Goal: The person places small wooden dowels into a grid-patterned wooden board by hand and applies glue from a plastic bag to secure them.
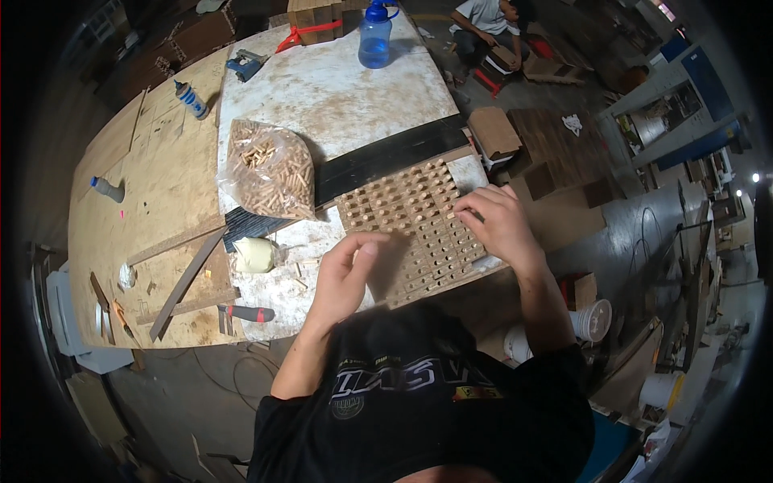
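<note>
A wooden board with rows of drilled holes [422,259] lies at the table's near edge. Short wooden dowels [394,201] stand upright in its far rows, while the near rows show open holes. Over the board's right side, my right hand [498,223] is closed in a pinch, its fingertips at a dowel in the row there. My left hand [346,274] is by the board's left edge, fingers curled and thumb against the index finger; whatever is inside it is hidden. Beyond the board sits a clear plastic bag of dowels [270,173], its mouth open.
Left of the board are a cream-coloured roll [254,255], loose dowels [300,278] and a red-and-black handled tool [247,313]. Farther off stand a blue water bottle [375,39], a nail gun [245,64] and a glue bottle [191,100]. Another person [489,36] sits beyond the table.
</note>
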`<move>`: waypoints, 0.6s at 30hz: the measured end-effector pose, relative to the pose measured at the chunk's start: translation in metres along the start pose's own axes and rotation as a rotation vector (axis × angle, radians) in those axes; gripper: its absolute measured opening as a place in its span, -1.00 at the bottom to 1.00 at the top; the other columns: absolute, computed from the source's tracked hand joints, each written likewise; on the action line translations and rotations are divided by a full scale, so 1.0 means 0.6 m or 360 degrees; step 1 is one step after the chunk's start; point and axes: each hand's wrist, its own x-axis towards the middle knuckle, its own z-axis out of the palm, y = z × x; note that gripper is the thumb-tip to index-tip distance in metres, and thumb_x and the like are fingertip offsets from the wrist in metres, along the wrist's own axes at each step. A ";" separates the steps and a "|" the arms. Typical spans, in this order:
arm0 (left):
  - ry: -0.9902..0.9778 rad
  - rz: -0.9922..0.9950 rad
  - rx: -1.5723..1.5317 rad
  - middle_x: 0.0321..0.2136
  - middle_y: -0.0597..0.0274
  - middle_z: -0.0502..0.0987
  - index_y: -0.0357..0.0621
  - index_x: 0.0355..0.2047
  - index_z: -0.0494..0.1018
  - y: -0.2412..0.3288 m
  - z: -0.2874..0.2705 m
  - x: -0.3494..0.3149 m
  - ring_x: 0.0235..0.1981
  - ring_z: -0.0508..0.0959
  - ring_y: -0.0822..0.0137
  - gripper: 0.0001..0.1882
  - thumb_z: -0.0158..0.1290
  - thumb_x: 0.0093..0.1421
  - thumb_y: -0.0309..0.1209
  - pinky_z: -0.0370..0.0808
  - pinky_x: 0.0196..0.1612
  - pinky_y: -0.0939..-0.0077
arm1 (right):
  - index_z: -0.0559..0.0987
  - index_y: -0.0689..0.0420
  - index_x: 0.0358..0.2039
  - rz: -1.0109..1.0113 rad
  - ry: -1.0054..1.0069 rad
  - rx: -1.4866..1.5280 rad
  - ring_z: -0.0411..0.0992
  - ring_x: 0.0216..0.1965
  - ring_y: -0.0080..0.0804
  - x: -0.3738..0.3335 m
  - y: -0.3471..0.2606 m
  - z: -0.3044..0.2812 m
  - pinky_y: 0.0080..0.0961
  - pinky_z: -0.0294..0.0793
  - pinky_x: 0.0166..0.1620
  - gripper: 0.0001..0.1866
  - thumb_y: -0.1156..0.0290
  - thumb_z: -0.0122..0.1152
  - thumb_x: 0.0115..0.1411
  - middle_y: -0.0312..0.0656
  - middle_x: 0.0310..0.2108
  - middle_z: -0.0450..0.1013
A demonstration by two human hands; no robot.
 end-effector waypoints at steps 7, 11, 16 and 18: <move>0.0206 -0.0092 -0.0431 -0.46 0.43 0.38 -0.22 -0.06 0.51 0.009 0.032 0.018 -0.47 0.32 0.59 -0.67 -0.11 0.52 -0.21 0.28 -0.39 0.62 | 0.61 0.04 -0.33 -0.0288 -0.0307 -0.0109 0.52 -0.28 -0.27 0.015 0.023 0.012 -0.33 0.35 -0.19 -0.90 0.38 0.37 0.16 -0.30 -0.40 0.56; 0.0476 -0.0238 -0.1202 -0.62 0.49 0.14 -0.14 -0.11 0.44 0.013 0.060 0.049 -0.61 0.15 0.55 -0.69 -0.11 0.51 -0.15 0.13 -0.55 0.61 | 0.63 0.04 -0.27 -0.0153 -0.0300 0.0025 0.54 -0.21 -0.26 0.030 -0.005 -0.013 -0.34 0.41 -0.11 -0.82 0.31 0.41 0.15 -0.28 -0.34 0.59; 0.0623 -0.0334 -0.1826 -0.46 0.33 0.44 -0.10 -0.07 0.41 0.033 0.083 0.072 -0.44 0.47 0.36 -0.78 -0.02 0.47 -0.23 0.48 -0.36 0.45 | 0.65 0.08 -0.16 -0.0272 -0.0265 0.0635 0.59 -0.29 -0.22 0.024 -0.090 -0.005 -0.33 0.57 -0.16 -0.70 0.30 0.48 0.11 -0.14 -0.28 0.59; 0.0466 -0.0349 -0.1637 -0.15 0.16 0.53 -0.12 0.04 0.37 0.043 0.095 0.063 -0.06 0.58 0.23 -0.78 -0.04 0.43 -0.39 0.60 0.04 0.33 | 0.65 0.11 -0.09 -0.0244 -0.0167 0.0761 0.60 -0.31 -0.28 0.023 -0.108 0.028 -0.40 0.60 -0.19 -0.65 0.39 0.48 0.10 -0.15 -0.25 0.59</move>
